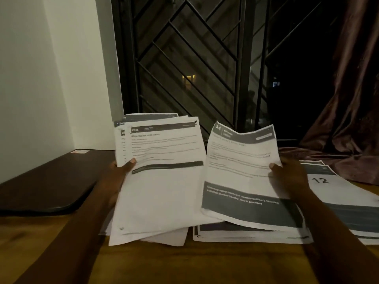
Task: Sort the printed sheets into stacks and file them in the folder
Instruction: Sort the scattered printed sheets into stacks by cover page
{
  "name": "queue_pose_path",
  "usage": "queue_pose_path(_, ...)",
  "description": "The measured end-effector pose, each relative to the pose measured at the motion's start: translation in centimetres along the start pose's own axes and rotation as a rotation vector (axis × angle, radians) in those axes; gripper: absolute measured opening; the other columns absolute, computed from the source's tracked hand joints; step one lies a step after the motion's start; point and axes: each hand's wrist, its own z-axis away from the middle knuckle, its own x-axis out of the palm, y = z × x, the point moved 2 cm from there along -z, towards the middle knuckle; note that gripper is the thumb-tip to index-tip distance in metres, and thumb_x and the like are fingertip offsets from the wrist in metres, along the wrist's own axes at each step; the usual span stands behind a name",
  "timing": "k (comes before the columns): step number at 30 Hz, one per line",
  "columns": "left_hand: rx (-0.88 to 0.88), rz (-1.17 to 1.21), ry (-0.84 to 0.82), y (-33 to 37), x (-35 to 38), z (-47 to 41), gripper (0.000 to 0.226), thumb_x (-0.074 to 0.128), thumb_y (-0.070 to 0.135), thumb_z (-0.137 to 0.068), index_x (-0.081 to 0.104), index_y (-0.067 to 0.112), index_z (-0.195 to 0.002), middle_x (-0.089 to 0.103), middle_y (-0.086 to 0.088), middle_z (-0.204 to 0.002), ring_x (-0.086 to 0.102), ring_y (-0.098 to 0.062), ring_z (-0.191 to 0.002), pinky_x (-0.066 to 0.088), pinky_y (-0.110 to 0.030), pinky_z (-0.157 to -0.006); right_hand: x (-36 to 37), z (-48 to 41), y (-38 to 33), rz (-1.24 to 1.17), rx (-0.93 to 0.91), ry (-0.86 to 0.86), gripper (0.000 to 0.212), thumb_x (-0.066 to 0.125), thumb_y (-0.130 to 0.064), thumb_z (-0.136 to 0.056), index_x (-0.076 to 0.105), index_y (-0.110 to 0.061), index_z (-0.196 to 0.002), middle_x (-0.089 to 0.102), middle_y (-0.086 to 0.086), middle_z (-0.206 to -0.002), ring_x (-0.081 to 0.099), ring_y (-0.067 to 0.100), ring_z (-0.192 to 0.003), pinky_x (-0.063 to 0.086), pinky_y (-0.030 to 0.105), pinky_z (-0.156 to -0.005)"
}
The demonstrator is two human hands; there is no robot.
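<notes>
Nearest on the wooden tabletop (143,267), two flat stacks of printed sheets are lying, one stack (252,234) under the raised pages and another stack (348,201) at the right edge. Above them, the left hand (121,171) is gripping a fanned bundle of sheets (162,181) by its left edge, thumb on top, while the right hand (287,175) is pinching a single sheet (240,171) headed "34". Farther left, a dark closed folder (51,181) is resting on the tabletop.
</notes>
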Motion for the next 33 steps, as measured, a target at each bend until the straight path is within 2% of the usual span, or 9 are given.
queue_pose_path(3,0.003,0.042,0.030,1.3,-1.7,0.1,0.030,0.050,0.014,-0.098,0.053,0.013,-0.128,0.064,-0.013,-0.120,0.068,-0.018,-0.082,0.059,-0.024,-0.055,0.9,-0.4,1.3,0.090,0.004,-0.079,0.015,0.054,-0.009,-0.092,0.065,0.000,-0.098,0.062,0.011,-0.088,0.057,0.021,-0.069,0.044,0.032,-0.071)
queue_pose_path(7,-0.071,0.182,0.020,1.5,-3.3,0.9,0.014,0.052,0.024,-0.096,0.061,0.024,-0.107,0.076,0.000,-0.081,0.073,-0.014,-0.068,0.057,-0.025,-0.047,2.2,-0.2,1.4,0.363,-0.009,-0.191,0.022,0.060,-0.011,-0.089,0.065,0.001,-0.107,0.064,0.016,-0.110,0.058,0.027,-0.094,0.038,0.024,-0.068)
queue_pose_path(10,-0.065,0.205,-0.017,1.4,-3.3,0.9,0.015,0.053,0.026,-0.095,0.065,0.024,-0.105,0.077,0.002,-0.088,0.073,-0.011,-0.071,0.058,-0.027,-0.054,2.6,-0.3,1.2,0.413,-0.036,-0.126,0.033,0.069,-0.016,-0.081,0.063,0.000,-0.109,0.063,0.020,-0.113,0.056,0.034,-0.107,0.044,0.036,-0.086)
queue_pose_path(13,-0.063,0.201,-0.081,1.3,-2.4,1.0,0.022,0.057,0.027,-0.093,0.065,0.023,-0.113,0.074,-0.004,-0.105,0.073,-0.016,-0.083,0.061,-0.035,-0.069,2.4,0.7,-1.7,0.169,-0.185,0.055,0.036,0.071,-0.025,-0.083,0.060,-0.003,-0.110,0.061,0.012,-0.108,0.056,0.026,-0.099,0.042,0.030,-0.080)
queue_pose_path(16,-0.057,0.121,-0.080,1.4,-1.4,1.0,0.034,0.060,0.027,-0.091,0.061,0.018,-0.124,0.071,-0.010,-0.113,0.072,-0.023,-0.089,0.060,-0.040,-0.077,3.9,4.5,-7.2,-0.388,-0.015,-0.383,0.048,0.050,-0.053,-0.090,0.062,-0.010,-0.108,0.068,0.011,-0.098,0.063,0.020,-0.083,0.051,0.029,-0.069)
queue_pose_path(19,-0.052,-0.010,-0.078,1.6,-0.5,1.1,0.034,0.058,0.027,-0.094,0.059,0.010,-0.123,0.073,-0.011,-0.104,0.074,-0.021,-0.076,0.060,-0.030,-0.057,6.5,7.7,-10.1,-0.494,0.095,-0.774,0.040,0.052,-0.053,-0.088,0.065,-0.021,-0.108,0.071,0.005,-0.107,0.068,0.020,-0.093,0.056,0.033,-0.078)
queue_pose_path(22,-0.082,-0.112,-0.071,1.6,-0.4,1.3,0.035,0.047,0.029,-0.100,0.056,0.005,-0.124,0.073,-0.011,-0.104,0.072,-0.027,-0.091,0.062,-0.032,-0.063,8.7,8.0,-10.4,-0.328,-0.005,-0.567,0.025,0.063,-0.024,-0.090,0.063,-0.022,-0.115,0.064,0.000,-0.122,0.061,0.015,-0.098,0.051,0.031,-0.084)
queue_pose_path(27,-0.056,-0.148,0.017,2.0,-0.8,0.7,0.039,0.042,0.014,-0.102,0.047,-0.007,-0.134,0.055,-0.024,-0.132,0.055,-0.040,-0.117,0.045,-0.038,-0.087,8.4,5.4,-8.4,-0.203,0.044,-0.275,0.025,0.058,-0.016,-0.093,0.064,-0.010,-0.117,0.065,0.005,-0.116,0.057,0.019,-0.092,0.041,0.027,-0.077)
queue_pose_path(33,0.060,-0.100,0.166,3.6,-4.6,0.2,0.039,0.048,0.026,-0.099,0.052,0.003,-0.131,0.058,-0.014,-0.126,0.060,-0.019,-0.086,0.051,-0.026,-0.075,5.5,2.7,-5.9,-0.113,0.104,0.013,0.026,0.054,-0.009,-0.093,0.062,-0.001,-0.117,0.063,0.018,-0.119,0.057,0.033,-0.104,0.040,0.032,-0.082)
